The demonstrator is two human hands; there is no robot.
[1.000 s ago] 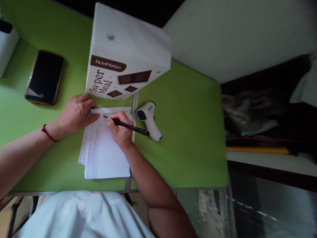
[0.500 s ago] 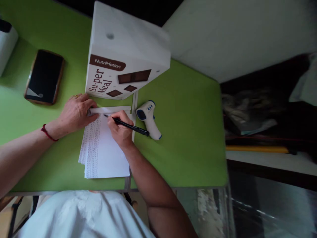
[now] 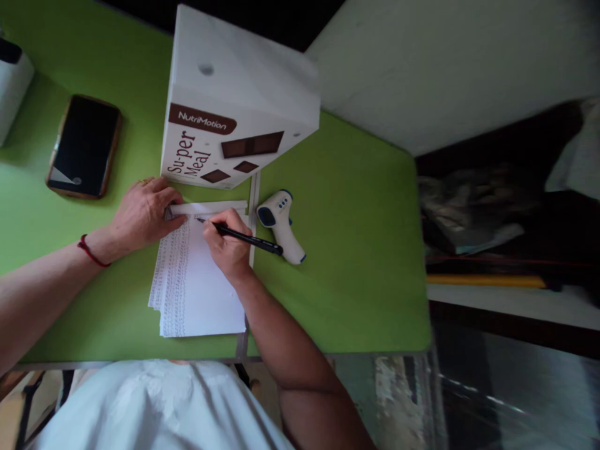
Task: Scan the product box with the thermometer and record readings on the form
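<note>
My right hand [image 3: 229, 245] grips a black pen [image 3: 248, 237] between thumb and fingers. The pen's tip touches or nearly touches the upper part of a stack of white paper sheets [image 3: 213, 294]. Rows of small handwriting run down the left part of the top sheet, while its right part is blank. A folded white strip [image 3: 209, 208] lies along the stack's top edge. At the stack's upper left corner, my left hand [image 3: 147, 212] has bent fingers, with thumb and forefinger around the end of this strip, holding the paper.
Behind the paper stands a large white box [image 3: 244, 94]. A white and blue infrared thermometer [image 3: 281, 226] lies right of my right hand. A phone in a brown case [image 3: 85, 145] rests at the left on the green table [image 3: 347, 250]. A white object [image 3: 13, 87] stands at the far left.
Small dark marks now show on the paper by the pen tip. Both hands are in nearly the same place, and the view has shifted very slightly.
</note>
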